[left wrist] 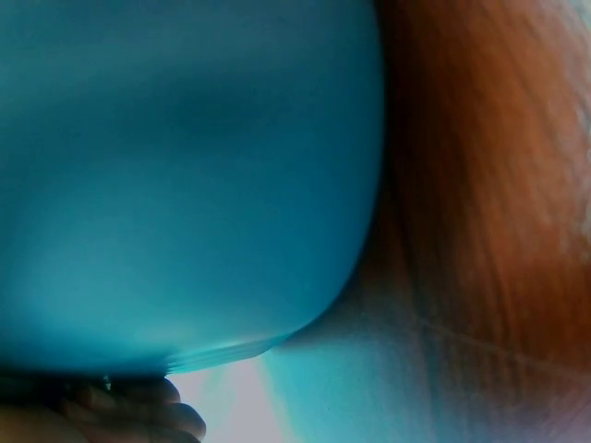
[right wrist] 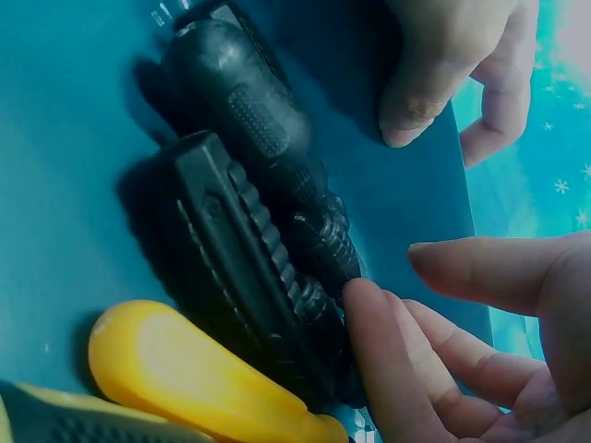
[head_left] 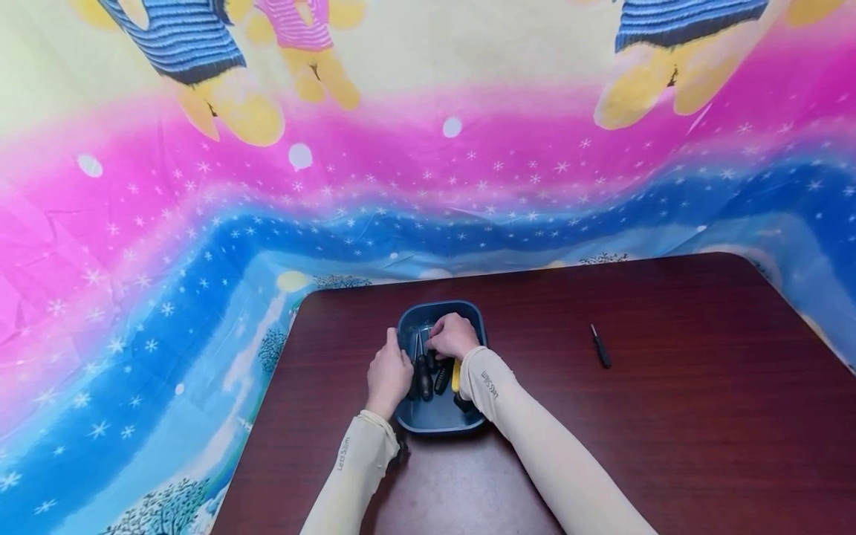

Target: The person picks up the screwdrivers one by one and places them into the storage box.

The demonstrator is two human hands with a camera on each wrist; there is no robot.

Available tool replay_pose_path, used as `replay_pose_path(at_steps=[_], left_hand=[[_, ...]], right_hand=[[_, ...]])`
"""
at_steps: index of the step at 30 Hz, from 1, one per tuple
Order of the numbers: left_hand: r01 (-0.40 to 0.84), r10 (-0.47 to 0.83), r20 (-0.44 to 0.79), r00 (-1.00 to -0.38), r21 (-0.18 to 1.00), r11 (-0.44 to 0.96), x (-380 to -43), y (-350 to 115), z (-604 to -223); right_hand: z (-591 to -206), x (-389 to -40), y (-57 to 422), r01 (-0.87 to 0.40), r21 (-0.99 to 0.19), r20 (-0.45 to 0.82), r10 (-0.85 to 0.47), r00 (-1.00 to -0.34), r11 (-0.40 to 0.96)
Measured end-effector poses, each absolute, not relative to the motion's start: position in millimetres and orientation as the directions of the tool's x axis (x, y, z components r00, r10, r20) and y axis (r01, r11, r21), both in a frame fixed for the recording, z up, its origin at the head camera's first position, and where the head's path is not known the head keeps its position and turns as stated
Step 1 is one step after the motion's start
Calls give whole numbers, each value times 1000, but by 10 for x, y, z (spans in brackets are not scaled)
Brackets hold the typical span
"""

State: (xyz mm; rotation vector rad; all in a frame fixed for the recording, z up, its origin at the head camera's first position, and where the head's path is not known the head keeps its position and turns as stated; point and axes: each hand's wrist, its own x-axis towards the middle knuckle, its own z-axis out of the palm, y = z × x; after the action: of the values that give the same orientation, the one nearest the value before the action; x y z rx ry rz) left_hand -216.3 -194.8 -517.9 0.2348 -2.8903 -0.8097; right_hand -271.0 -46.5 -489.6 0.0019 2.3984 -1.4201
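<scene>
A dark blue plastic tray (head_left: 441, 429) stands on the table with several hand tools in it. My left hand (head_left: 390, 371) grips its left wall, thumb inside and fingers outside in the right wrist view. My right hand (head_left: 455, 336) reaches into the far part of the tray. Its fingertips (right wrist: 369, 318) are right at the black tools, while the thumb stands apart from them. Among the tools are a black screwdriver (head_left: 424, 380), a black ribbed handle (right wrist: 222, 240) and a yellow handle (right wrist: 175, 360). The tray's outer wall (left wrist: 185, 203) fills much of the left wrist view.
To the right of the tray, a small black-handled screwdriver (head_left: 602, 349) lies on the dark red-brown table (head_left: 669, 431). Behind the table and along its left side hangs a printed cloth (head_left: 414, 171) in pink and blue.
</scene>
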Motion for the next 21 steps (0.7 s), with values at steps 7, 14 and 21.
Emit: replay_pose_path(at_steps=[7,14,21], left_hand=[[-122,-188,72,-980,532,838,-2157,-1942,-5176],[-123,-186,66,-980,531,838,-2157,-1932,-5181],[-124,-181,59,-982,528,840,-2161,-1945,-5179]], right_hand=[[-4905,-2719,-464,200,-855,-317,-177,-932,479],[-4886,-2738,-438,210,-859,-318,-165,-934,468],[-4688,-2721,-341,169,-870,-274,-171,-946,463]])
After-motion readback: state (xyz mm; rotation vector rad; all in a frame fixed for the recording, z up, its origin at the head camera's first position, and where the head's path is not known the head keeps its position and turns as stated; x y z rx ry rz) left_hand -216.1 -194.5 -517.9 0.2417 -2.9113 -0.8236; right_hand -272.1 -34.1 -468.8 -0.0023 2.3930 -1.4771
